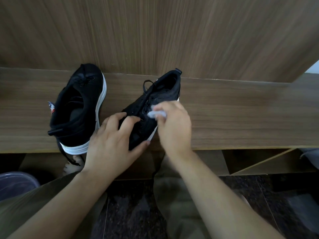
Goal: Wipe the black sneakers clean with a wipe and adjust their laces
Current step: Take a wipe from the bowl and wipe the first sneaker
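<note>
Two black sneakers with white soles rest on a wooden shelf (241, 114). The left sneaker (79, 107) lies tilted on its side, toe away from me, one lace hanging over the shelf's front edge. The right sneaker (155, 100) points its toe toward me, heel near the back panel, laces loose. My left hand (117, 140) grips the toe of the right sneaker. My right hand (174, 125) pinches a crumpled white wipe (157, 114) against the sneaker's upper beside the laces; this hand is blurred.
A wood-grain back panel (155, 31) rises behind the shelf. Below the shelf are open cubbies (259, 161). A translucent plastic bin (15, 183) sits at lower left. My legs and a bare foot (73, 165) stand on the dark speckled floor (131, 213).
</note>
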Available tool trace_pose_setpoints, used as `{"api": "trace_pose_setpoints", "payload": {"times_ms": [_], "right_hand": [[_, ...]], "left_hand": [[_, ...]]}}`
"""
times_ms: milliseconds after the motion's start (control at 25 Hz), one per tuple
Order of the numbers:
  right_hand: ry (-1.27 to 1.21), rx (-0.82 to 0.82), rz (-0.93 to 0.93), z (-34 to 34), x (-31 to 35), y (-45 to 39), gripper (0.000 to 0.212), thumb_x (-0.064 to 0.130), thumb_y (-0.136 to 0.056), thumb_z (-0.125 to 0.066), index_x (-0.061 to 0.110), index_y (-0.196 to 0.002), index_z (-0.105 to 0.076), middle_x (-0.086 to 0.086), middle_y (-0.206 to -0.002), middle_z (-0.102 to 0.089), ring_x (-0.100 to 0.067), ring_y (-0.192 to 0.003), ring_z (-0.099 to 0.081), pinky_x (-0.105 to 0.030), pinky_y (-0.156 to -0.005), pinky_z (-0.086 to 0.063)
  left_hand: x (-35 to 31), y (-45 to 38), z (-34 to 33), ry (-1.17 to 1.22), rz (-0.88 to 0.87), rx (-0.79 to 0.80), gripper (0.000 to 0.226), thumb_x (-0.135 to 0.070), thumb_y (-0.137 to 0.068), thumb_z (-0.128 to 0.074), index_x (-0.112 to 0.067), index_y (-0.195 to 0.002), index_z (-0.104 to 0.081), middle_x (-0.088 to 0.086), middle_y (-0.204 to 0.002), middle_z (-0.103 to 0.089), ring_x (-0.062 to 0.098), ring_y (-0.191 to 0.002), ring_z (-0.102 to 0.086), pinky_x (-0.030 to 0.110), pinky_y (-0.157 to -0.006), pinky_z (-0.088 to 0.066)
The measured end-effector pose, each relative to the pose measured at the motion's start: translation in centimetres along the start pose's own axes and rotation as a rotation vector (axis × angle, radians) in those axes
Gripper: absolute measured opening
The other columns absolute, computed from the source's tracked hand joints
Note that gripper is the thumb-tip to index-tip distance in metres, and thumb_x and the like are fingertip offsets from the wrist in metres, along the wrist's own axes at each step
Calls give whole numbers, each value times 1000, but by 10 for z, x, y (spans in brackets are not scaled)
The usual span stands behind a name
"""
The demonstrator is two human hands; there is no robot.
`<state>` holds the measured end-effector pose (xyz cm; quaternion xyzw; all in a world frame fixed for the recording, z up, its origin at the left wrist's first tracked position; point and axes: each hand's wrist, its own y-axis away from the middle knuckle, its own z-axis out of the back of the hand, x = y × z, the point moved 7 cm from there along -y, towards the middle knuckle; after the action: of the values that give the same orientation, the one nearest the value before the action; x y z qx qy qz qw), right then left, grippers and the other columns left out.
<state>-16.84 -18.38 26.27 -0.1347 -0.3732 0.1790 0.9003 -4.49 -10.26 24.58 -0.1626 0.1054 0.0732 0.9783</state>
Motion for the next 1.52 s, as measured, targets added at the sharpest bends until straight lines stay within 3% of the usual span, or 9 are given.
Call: {"api": "trace_pose_setpoints", "payload": {"times_ms": [200, 480, 640, 760, 880, 1040, 1280, 1400, 1520], "right_hand": [[47, -13, 82, -2, 20, 27, 25, 2, -81, -63, 18, -98, -72, 2, -102, -63, -17, -94, -55, -20, -71, -39], [-223, -152, -386, 18, -51, -25, 17, 15, -89, -64, 23, -104, -69, 7, -104, -64, -8, -94, -59, -30, -86, -52], [-243, -61, -37, 29, 4, 2, 16, 12, -85, -66, 21, -97, -70, 11, -96, -61, -1, -89, -56, -14, -79, -44], [-173, 4, 187, 16, 34, 18, 20, 7, -84, -65, 18, -99, -72, 5, -101, -64, -4, -93, -58, -14, -81, -45], [-137, -68, 54, 15, 8, -10, 20, 7, -85, -63, 20, -99, -71, 7, -103, -63, -3, -92, -56, -16, -81, -46], [-155, -180, -162, 20, -22, -33, 17, 14, -88, -63, 21, -102, -68, 13, -100, -56, -1, -89, -53, -27, -84, -49], [-215, -3, 155, 15, 44, 14, 16, 13, -85, -66, 23, -96, -71, 12, -100, -63, -1, -90, -58, -13, -77, -47], [-217, -16, 268, 9, 50, 17, 16, 11, -85, -66, 19, -98, -72, 7, -99, -65, -5, -92, -60, -20, -79, -50], [-194, 40, 227, -4, 43, 10, 17, 13, -85, -65, 19, -99, -73, 7, -99, -66, -6, -93, -60, -21, -80, -50]], "left_hand": [[-3, -14, -3, 88, 49, 53, 56, -60, -67, -56, -24, -106, -41, 5, -123, -53, 29, -107, -57, 38, -69, -49], [1, -21, 13, 202, 48, 51, 47, -50, -73, -65, -27, -103, -36, -9, -91, -55, 20, -81, -58, 30, -60, -39], [29, -30, 18, 559, 217, 160, 44, -48, -72, -69, -32, -103, -42, -12, -105, -55, 6, -103, -50, 33, -87, -42], [33, -30, 19, 706, 227, 176, 43, -43, -71, -72, -29, -103, -46, -15, -110, -55, 2, -112, -44, 27, -92, -34], [32, -29, 19, 745, 238, 173, 41, -44, -71, -72, -32, -101, -45, -24, -104, -53, 0, -113, -44, 28, -95, -36], [31, -24, 16, 662, 235, 145, 43, -49, -72, -70, -37, -101, -41, -16, -111, -54, 2, -112, -46, 34, -95, -41], [29, -21, 17, 640, 190, 100, 53, -66, -66, -52, -35, -107, -37, -16, -116, -55, 2, -106, -52, 25, -81, -42], [20, -23, 15, 584, 3, 94, 60, -60, -78, -48, -37, -131, -31, -12, -155, -13, 1, -140, -18, 20, -101, -27], [21, -27, 8, 502, -17, 140, 68, -40, -89, -52, -47, -143, -13, -13, -157, -1, 7, -144, -8, 29, -107, -24]]}}
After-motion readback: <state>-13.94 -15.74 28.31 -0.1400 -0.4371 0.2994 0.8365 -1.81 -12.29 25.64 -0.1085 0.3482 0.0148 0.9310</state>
